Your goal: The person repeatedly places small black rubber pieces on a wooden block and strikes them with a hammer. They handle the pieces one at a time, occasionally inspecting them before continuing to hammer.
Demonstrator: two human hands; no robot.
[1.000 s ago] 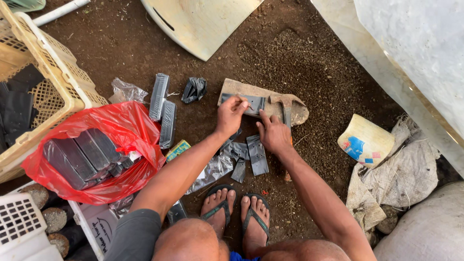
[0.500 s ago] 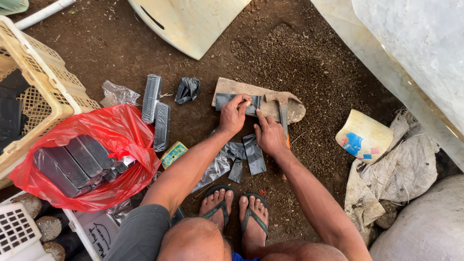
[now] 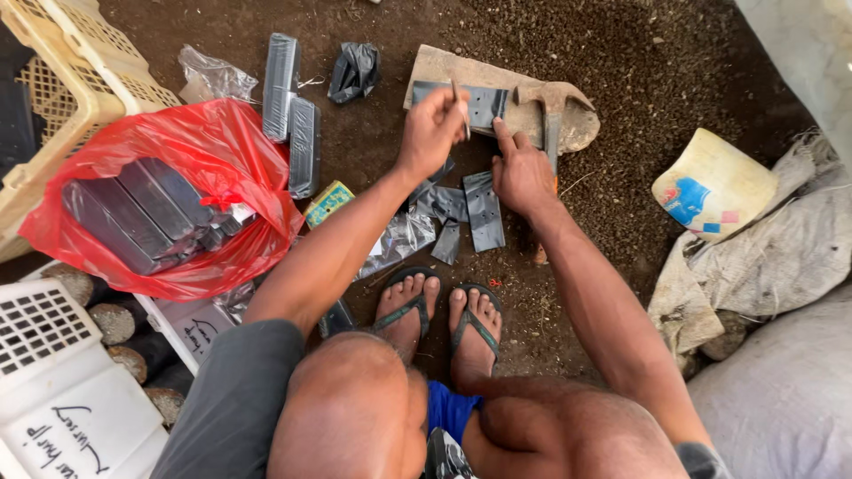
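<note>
Black plastic sheet (image 3: 475,104) pinned by right hand (image 3: 522,173); left hand (image 3: 432,131) pinches a nail (image 3: 460,108).

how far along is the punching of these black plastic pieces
Done: a few dark pieces lie on the dirt by the feet, some showing holes. In hand: the left hand has a thin nail-like tool in its grip over the black strip on the wooden block; the right hand steadies the strip. The hammer lies unused. Left: stacks in the red bag.
</note>
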